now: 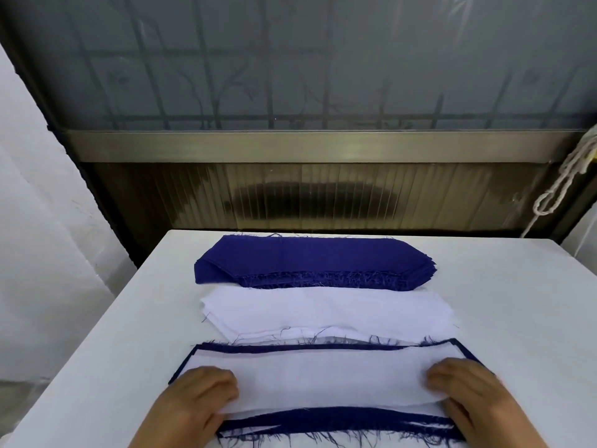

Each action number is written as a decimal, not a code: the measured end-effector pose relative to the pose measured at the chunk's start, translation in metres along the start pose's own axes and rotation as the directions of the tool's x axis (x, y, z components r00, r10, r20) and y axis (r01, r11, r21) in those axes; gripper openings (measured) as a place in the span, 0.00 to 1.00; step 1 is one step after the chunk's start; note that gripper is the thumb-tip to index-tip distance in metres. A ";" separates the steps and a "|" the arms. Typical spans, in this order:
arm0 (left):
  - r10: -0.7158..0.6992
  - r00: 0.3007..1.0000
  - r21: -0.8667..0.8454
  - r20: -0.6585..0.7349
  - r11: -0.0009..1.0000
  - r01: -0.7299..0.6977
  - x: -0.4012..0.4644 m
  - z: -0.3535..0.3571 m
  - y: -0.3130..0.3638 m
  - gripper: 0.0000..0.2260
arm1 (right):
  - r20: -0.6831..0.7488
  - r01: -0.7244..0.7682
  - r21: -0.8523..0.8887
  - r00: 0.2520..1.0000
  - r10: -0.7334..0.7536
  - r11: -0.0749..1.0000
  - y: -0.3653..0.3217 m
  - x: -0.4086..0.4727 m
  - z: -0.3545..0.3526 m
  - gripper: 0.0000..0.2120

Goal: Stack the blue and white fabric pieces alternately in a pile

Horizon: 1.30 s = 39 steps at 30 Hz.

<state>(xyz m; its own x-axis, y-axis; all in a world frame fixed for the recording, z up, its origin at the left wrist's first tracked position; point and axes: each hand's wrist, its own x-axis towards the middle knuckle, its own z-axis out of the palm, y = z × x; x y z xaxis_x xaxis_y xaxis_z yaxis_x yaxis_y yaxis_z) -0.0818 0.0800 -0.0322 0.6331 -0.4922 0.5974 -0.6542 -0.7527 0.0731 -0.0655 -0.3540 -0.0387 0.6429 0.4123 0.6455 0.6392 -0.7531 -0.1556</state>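
White cloth tops the mixed pile (323, 379) nearest the camera, seen from the head view, where a white fabric piece is being settled on a blue one whose dark edges show along the far side, the left corner and the frayed near side. The left hand (197, 396) is laid on the piece's left end and the right hand (468, 389) on its right end, the fingers of both bent over the cloth; whether the edge is pinched or only pressed cannot be told. Just beyond the pile lies the white stack (326, 313), and behind that, touching it, the blue stack (315, 265), all 3 on a pale table (504, 286) set against a frosted window (290, 59), with a knotted cord (562, 179) hanging at right.

Judged from this, the step in hand is the squaring of the white layer. It is best done if both ends are drawn outward evenly, so the slack bowing up at the near edge is flattened, and if the corners are matched to the blue outline beneath. A blue piece would be expected next. Loose threads could be caught and the layers dragged askew.
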 end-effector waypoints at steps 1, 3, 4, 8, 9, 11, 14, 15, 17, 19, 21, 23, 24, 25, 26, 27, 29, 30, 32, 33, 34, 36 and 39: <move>-0.024 1.000 -0.013 0.006 1.000 0.024 -0.002 0.001 0.002 0.24 | 0.000 -0.011 0.009 1.000 0.011 1.000 0.000 -0.002 0.002 0.22; -0.067 0.998 -0.031 0.018 0.997 0.068 -0.003 0.001 0.004 0.26 | -0.005 -0.037 0.026 0.999 0.037 0.999 0.002 -0.005 0.005 0.19; -0.074 0.997 -0.035 0.021 0.997 0.075 -0.002 0.002 0.005 0.27 | -0.003 -0.051 0.032 0.999 0.051 0.998 0.004 -0.007 0.006 0.18; -0.105 0.994 -0.072 0.020 0.992 0.106 0.001 0.005 0.008 0.27 | 0.030 -0.071 0.036 0.997 0.070 0.997 0.008 -0.014 0.008 0.18; -0.122 0.992 -0.087 0.018 0.989 0.123 0.000 0.006 0.008 0.26 | 0.034 -0.070 0.035 0.997 0.069 0.997 0.008 -0.014 0.007 0.18; -0.158 0.987 -0.110 0.015 0.981 0.159 -0.001 0.008 0.009 0.26 | 0.019 -0.076 0.027 0.997 0.076 0.997 0.008 -0.014 0.007 0.20; -0.192 0.981 -0.132 0.016 0.972 0.192 -0.001 0.010 0.012 0.25 | 0.003 -0.087 0.029 0.996 0.087 0.996 0.004 -0.011 0.005 0.21; -0.200 0.980 -0.139 0.019 0.970 0.201 -0.002 0.011 0.014 0.25 | -0.004 -0.094 0.038 0.996 0.094 0.995 0.001 -0.009 0.004 0.22; -0.216 0.976 -0.153 0.033 0.964 0.218 -0.002 0.010 0.015 0.24 | -0.018 -0.102 0.043 0.995 0.103 0.994 -0.004 -0.006 0.001 0.22; -0.230 0.972 -0.167 0.049 0.957 0.235 -0.002 0.006 0.015 0.22 | -0.040 -0.114 0.027 0.993 0.115 0.993 -0.007 -0.005 -0.003 0.22; -0.225 0.973 -0.167 0.051 0.959 0.231 0.000 0.005 0.016 0.21 | -0.051 -0.139 0.010 0.989 0.140 0.990 -0.012 -0.001 -0.006 0.23; -0.240 0.970 -0.186 0.045 0.952 0.244 0.007 0.007 0.020 0.19 | -0.033 -0.164 0.024 0.986 0.164 0.986 -0.022 0.008 -0.006 0.23; -0.248 0.968 -0.204 0.044 0.946 0.252 0.012 0.009 0.023 0.17 | -0.009 -0.170 0.036 0.985 0.171 0.985 -0.029 0.015 -0.005 0.21; -0.246 0.968 -0.218 0.049 0.943 0.251 0.017 0.013 0.025 0.14 | 0.023 -0.168 0.042 0.986 0.168 0.985 -0.035 0.022 -0.003 0.17; -0.232 0.971 -0.225 0.060 0.944 0.240 0.023 0.018 0.028 0.11 | 0.052 -0.156 0.047 0.987 0.154 0.987 -0.041 0.029 0.001 0.12; -0.212 0.974 -0.226 0.076 0.948 0.224 0.028 0.023 0.030 0.09 | 0.085 -0.138 0.045 0.987 0.133 0.989 -0.046 0.035 0.006 0.07; -0.186 0.976 -0.200 0.114 0.958 0.206 0.036 0.032 0.034 0.04 | 0.199 -0.149 0.040 0.970 0.138 0.988 -0.052 0.044 0.014 0.06; -0.189 0.973 -0.180 0.133 0.961 0.211 0.037 0.035 0.034 0.02 | 0.253 -0.172 0.032 0.955 0.158 0.985 -0.053 0.046 0.017 0.09; -0.221 0.964 -0.150 0.146 0.958 0.243 0.035 0.038 0.029 0.03 | 0.291 -0.226 -0.009 0.931 0.219 0.974 -0.050 0.047 0.018 0.11; -0.238 0.961 -0.129 0.142 0.958 0.257 0.033 0.038 0.024 0.03 | 0.282 -0.253 -0.024 0.926 0.249 0.967 -0.047 0.045 0.017 0.12; -0.253 0.958 -0.109 0.135 0.957 0.268 0.030 0.037 0.019 0.05 | 0.264 -0.277 -0.037 0.924 0.277 0.960 -0.042 0.043 0.015 0.13; -0.282 0.952 -0.066 0.119 0.954 0.291 0.023 0.033 0.009 0.07 | 0.237 -0.313 -0.071 0.917 0.321 0.947 -0.033 0.040 0.010 0.14; -0.351 0.930 0.013 0.113 0.936 0.352 0.021 0.026 -0.002 0.09 | 0.242 -0.365 -0.146 0.888 0.391 0.919 -0.025 0.040 0.007 0.14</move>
<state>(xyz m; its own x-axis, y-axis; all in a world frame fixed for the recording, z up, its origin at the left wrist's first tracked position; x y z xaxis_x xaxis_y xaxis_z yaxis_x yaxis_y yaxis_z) -0.0566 0.0601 -0.0405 0.8648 -0.2424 0.4398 -0.3841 -0.8834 0.2684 -0.0530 -0.3149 -0.0142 0.9228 0.1956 0.3319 0.2914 -0.9179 -0.2692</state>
